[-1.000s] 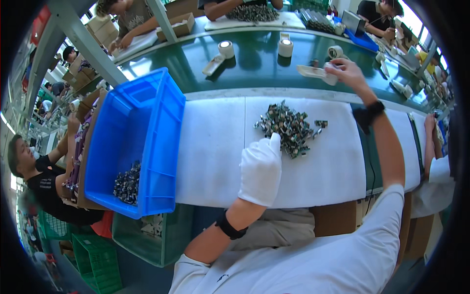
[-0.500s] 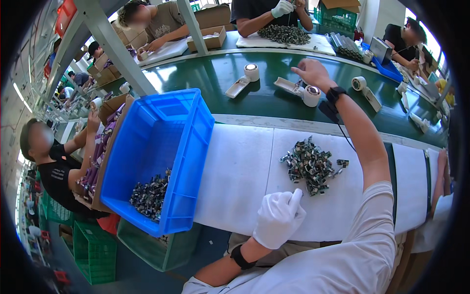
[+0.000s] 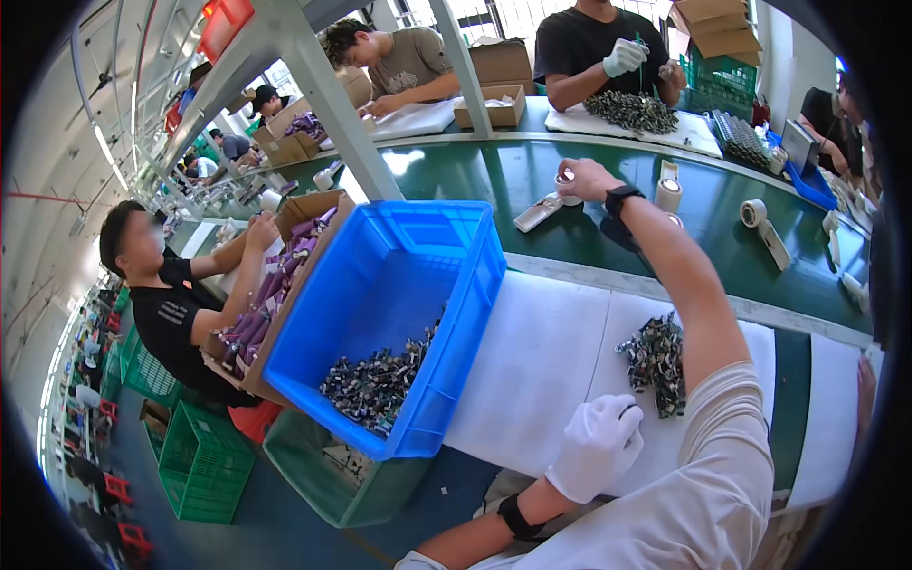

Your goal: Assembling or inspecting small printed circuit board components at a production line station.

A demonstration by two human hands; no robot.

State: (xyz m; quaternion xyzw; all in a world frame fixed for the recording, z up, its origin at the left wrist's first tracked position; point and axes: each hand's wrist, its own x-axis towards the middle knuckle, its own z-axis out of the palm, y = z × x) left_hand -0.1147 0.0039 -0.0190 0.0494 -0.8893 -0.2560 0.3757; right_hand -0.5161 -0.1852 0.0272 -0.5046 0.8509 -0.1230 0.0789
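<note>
The right hand (image 3: 591,180), bare, reaches out over the green belt (image 3: 456,190) and grasps the top of a white device (image 3: 570,199), a short cylinder whose white flap (image 3: 539,213) lies open toward the near left. That device is on the belt, beyond the far edge of the white sheet (image 3: 532,342) that covers the worktop. More white devices (image 3: 669,196) stand on the belt to the right, one partly hidden behind the right forearm.

The left hand (image 3: 597,448), in a white glove, is over the near part of the sheet with its fingers curled in. A small dark patch shows at the fingertips — whether it is grasping a part, I cannot tell. Just beyond it and to the right lies a loose heap of small metal and green parts (image 3: 655,366), partly covered by the right arm.

To the left of the sheet is a blue bin (image 3: 464,347), tilted, with similar small parts (image 3: 375,388) gathered at its near end. Left of the bin, a cardboard box (image 3: 309,203) is filled with purple cylinders (image 3: 275,302); a seated co-worker (image 3: 176,299) reaches across beside it. A green crate (image 3: 204,465) stands on the floor — near and left.
</note>
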